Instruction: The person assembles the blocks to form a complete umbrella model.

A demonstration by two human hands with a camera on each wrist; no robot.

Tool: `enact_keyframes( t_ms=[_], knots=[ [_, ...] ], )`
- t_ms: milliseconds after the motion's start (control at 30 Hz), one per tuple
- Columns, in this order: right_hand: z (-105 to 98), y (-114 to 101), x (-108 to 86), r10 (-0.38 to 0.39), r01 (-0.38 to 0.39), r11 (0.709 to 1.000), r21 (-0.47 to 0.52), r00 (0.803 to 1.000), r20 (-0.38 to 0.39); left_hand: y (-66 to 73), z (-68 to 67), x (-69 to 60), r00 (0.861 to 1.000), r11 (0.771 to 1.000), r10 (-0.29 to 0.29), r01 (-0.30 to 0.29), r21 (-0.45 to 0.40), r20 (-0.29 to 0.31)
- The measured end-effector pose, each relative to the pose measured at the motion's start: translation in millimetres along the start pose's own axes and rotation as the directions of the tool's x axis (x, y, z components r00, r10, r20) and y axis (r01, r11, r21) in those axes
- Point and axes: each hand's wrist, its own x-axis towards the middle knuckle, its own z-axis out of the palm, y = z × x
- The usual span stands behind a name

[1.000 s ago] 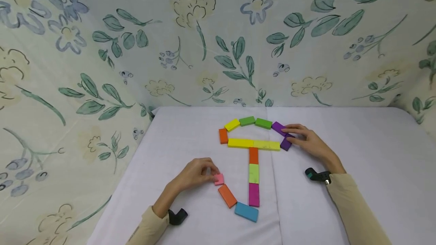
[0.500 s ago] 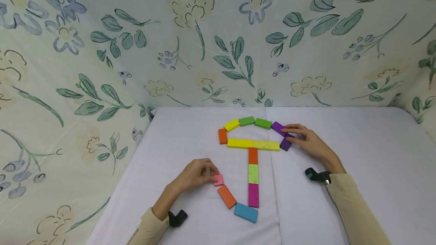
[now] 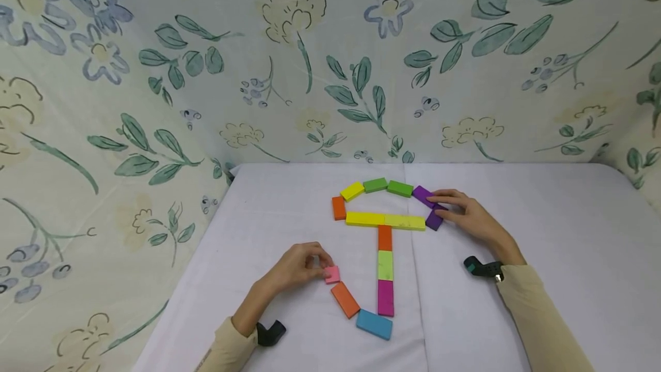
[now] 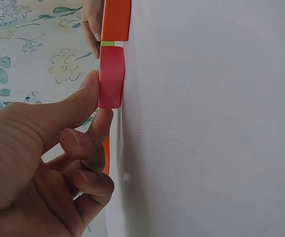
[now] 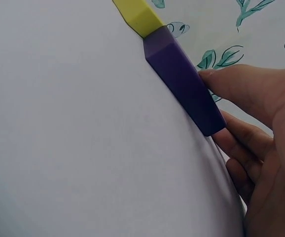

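Bare hands work at both sides of a figure of coloured blocks on a white cloth. My left hand (image 3: 299, 266) pinches a small pink block (image 3: 333, 274) between thumb and finger; the left wrist view shows the thumb against the block's side. Just below it lies an orange block (image 3: 345, 299), followed by a blue block (image 3: 374, 324). At the figure's right end, my right hand (image 3: 475, 220) has its thumb and fingers on two purple blocks. Its thumb is on the lower purple block (image 5: 182, 79), while a fingertip meets the upper purple block (image 3: 423, 196).
An arch of orange, yellow and green blocks (image 3: 400, 188) curves above a yellow row (image 3: 365, 219). Beneath the row runs a stem of orange, lime and magenta blocks (image 3: 385, 297). Floral cloth (image 3: 304, 73) hangs behind the table (image 3: 516, 188).
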Motion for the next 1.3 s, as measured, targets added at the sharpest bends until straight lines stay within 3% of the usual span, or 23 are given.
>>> enact_keyframes(
  t_ms=[1000, 1300],
  knots=[
    [-0.1, -1.8, -1.9, -0.008, 0.008, 1.0, -0.004, 1.0, -0.001, -0.3, 1.1, -2.2, 0.998, 0.999, -0.048, 0.049, -0.023, 0.044],
    [1.5, 0.4, -0.8, -0.034, 0.034, 0.999, -0.006, 0.999, -0.016, -0.8, -0.8, -2.3, 0.998, 1.0, -0.021, 0.022, -0.015, 0.056]
  ],
)
